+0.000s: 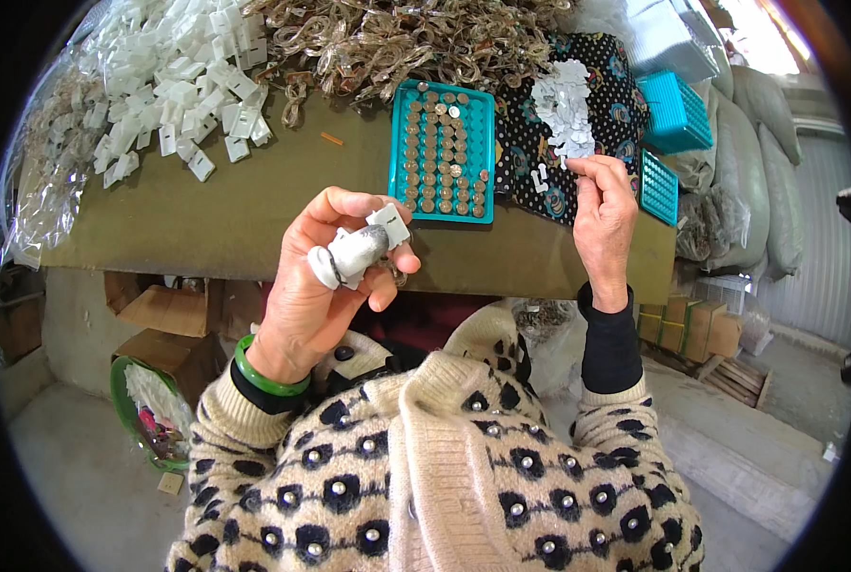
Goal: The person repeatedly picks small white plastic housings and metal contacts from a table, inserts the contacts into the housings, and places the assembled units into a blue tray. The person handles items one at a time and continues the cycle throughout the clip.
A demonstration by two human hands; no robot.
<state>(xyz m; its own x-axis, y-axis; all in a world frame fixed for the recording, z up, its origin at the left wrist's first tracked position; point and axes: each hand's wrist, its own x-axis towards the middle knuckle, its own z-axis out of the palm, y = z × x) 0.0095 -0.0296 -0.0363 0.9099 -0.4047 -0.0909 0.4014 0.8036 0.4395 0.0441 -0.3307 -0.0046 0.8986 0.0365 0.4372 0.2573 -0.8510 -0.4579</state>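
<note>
My left hand, a green bangle at its wrist, is closed on a small white square plastic case. Its thumb wears a whitish, smudged finger cot with a rolled rim, and presses on the case. A little clear wire seems to hang below those fingers. To the right, my right hand pinches at the near edge of a pile of flat white plastic pieces. A small white piece shows at its fingertips. The pile lies on a black patterned cloth, with a few loose white pieces beside it.
A teal tray of round metal discs, resembling button cells, lies mid-table. White plastic cases heap at the far left, and bundled clear wires along the back. Teal trays stack at right, near pale sacks. The brown table ends before me.
</note>
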